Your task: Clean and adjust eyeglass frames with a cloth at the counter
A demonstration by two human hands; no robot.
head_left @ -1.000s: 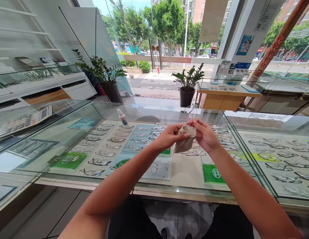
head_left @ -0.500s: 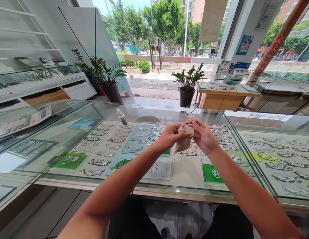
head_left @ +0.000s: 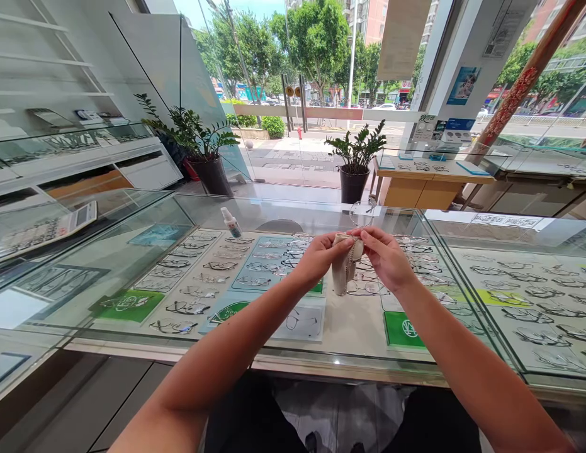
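Observation:
Over the glass display case, my left hand (head_left: 325,253) is closed on a beige cloth (head_left: 340,270) that hangs down below the fingers. My right hand (head_left: 383,253) touches the cloth's right edge; its fingers are pinched on a thin pair of glasses (head_left: 362,214), whose round lens shows just above the fingertips. Part of the glasses is hidden by the cloth and fingers. Under the glass, rows of eyeglass frames (head_left: 189,307) lie below and around both hands.
A small white spray bottle (head_left: 231,223) stands on the glass to the left of my hands. A calculator (head_left: 51,229) is at the far left. Potted plants (head_left: 354,182) stand beyond the case, near the window.
The cloth has shifted from a bunched, rounded shape to a narrower fold hanging lower. Both hands have moved only slightly.

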